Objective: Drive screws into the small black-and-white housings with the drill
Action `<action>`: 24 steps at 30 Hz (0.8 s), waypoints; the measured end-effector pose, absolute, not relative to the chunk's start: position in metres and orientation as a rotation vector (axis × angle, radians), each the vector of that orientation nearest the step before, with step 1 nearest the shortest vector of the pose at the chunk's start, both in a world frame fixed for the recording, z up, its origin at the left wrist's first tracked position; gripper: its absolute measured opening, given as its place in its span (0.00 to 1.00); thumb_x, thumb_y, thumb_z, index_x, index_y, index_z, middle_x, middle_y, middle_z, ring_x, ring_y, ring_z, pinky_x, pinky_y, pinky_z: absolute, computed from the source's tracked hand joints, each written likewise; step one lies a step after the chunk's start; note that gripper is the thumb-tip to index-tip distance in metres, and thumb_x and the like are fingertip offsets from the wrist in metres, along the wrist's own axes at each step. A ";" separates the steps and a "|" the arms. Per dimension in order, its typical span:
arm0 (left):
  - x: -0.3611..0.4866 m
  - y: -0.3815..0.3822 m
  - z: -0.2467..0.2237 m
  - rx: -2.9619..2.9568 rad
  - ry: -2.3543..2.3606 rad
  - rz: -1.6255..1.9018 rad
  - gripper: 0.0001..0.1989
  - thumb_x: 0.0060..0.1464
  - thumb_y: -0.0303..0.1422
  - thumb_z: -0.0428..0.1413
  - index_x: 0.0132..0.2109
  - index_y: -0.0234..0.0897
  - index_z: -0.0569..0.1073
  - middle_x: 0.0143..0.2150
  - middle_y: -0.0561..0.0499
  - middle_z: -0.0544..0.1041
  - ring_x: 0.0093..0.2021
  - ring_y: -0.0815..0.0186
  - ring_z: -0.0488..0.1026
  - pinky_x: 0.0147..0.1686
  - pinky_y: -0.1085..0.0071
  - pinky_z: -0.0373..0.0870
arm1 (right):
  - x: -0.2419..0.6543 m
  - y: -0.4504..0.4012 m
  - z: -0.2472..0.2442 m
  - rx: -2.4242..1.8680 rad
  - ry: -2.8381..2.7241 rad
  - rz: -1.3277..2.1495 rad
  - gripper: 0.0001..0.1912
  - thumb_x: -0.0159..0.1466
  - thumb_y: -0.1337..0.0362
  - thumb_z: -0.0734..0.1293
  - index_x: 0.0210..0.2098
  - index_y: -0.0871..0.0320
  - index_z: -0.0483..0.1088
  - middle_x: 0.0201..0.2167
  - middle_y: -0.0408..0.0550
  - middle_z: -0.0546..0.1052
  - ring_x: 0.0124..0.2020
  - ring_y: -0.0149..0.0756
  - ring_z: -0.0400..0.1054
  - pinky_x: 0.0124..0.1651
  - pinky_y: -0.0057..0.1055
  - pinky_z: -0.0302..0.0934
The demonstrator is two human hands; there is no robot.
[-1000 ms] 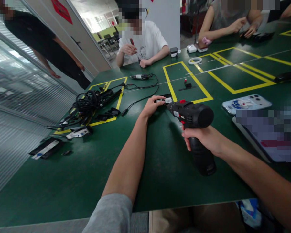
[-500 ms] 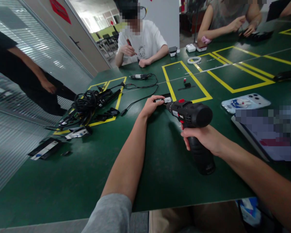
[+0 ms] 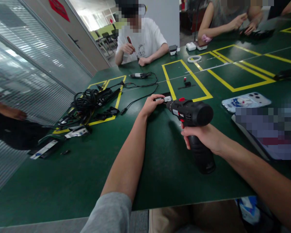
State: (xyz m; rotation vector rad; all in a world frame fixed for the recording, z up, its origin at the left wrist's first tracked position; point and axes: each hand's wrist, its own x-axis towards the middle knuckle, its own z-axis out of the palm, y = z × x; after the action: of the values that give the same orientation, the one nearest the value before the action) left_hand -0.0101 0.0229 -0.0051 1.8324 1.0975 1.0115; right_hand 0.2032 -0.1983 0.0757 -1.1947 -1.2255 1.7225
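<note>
My right hand [image 3: 202, 137] is wrapped round the grip of a black cordless drill [image 3: 189, 113] with red switches. The drill's chuck points forward and left, up against a small black device with a white label [image 3: 167, 99]. Whether the bit touches the device is hidden behind the chuck. My left hand [image 3: 152, 104] grips that device from its left side, fingers over its top, on the green table. Beyond it, a small black piece and a dark strip [image 3: 187, 84] lie inside a yellow taped rectangle.
A tangle of black cables [image 3: 88, 100] and black parts covers the left taped area. A phone [image 3: 246, 102] and a laptop [image 3: 247, 136] lie to the right. A roll of white tape [image 3: 194, 59] is farther back. A co-worker [image 3: 142, 42] holding a screwdriver sits opposite.
The person standing at the left has moved down and left in view, nearer the table's left edge. My hands, the drill and the device stay nearly where they were.
</note>
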 end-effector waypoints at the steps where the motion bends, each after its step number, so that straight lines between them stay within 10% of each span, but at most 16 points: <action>1: -0.010 0.023 -0.005 1.835 1.098 1.010 0.17 0.48 0.36 0.61 0.46 0.37 0.80 0.49 0.47 0.78 0.51 0.60 0.72 0.57 0.63 0.65 | 0.203 -0.198 0.075 -1.196 -1.230 1.720 0.03 0.57 0.65 0.67 0.28 0.57 0.69 0.19 0.42 0.73 0.20 0.34 0.68 0.27 0.32 0.61; 24: -0.011 0.025 -0.006 1.816 1.092 1.016 0.17 0.47 0.36 0.61 0.45 0.37 0.80 0.48 0.48 0.78 0.51 0.59 0.72 0.57 0.62 0.64 | 0.204 -0.200 0.076 -1.178 -1.212 1.711 0.03 0.57 0.65 0.67 0.30 0.57 0.69 0.18 0.41 0.73 0.19 0.33 0.67 0.26 0.30 0.61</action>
State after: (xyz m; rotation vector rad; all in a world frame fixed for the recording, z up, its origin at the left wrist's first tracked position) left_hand -0.0109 0.0249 -0.0062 1.8164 1.0915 1.0161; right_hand 0.2037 -0.1997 0.0760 -1.1784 -1.2120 1.7106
